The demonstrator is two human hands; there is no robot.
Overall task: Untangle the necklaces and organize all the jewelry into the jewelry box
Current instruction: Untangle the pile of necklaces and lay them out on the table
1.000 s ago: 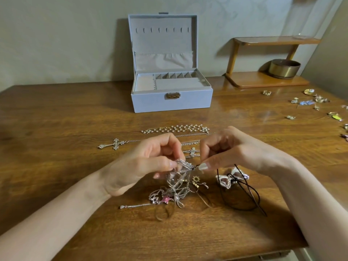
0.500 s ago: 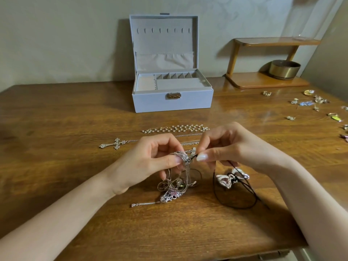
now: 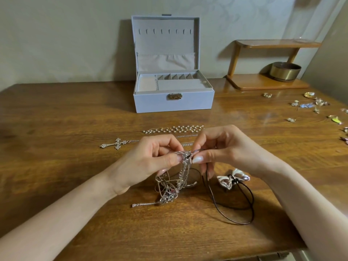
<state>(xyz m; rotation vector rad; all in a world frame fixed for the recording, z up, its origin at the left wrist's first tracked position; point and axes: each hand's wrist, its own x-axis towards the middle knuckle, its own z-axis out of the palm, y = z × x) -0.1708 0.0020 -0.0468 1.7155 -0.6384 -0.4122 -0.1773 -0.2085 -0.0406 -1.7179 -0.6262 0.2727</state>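
A tangle of silver necklaces [image 3: 175, 183] hangs from my fingers, its lower end resting on the table. My left hand [image 3: 150, 162] pinches the top of the tangle. My right hand [image 3: 222, 149] pinches it from the other side, right against the left fingertips, where a black cord [image 3: 235, 208] also runs in. The cord loops over the table to a silver bow pendant [image 3: 232, 178]. Behind my hands lie a pearl chain [image 3: 175, 129] and a cross necklace [image 3: 116, 143], laid out straight. The light blue jewelry box [image 3: 173, 102] stands open at the back.
Several small earrings and charms [image 3: 308, 105] are scattered at the table's right side. A wooden two-level shelf [image 3: 263, 83] with a brass bowl [image 3: 285, 71] stands at the back right. The wall runs close behind the box.
Both hands have lifted the tangle higher off the table, so it now hangs stretched and narrow. The black cord has been drawn up toward my right fingers.
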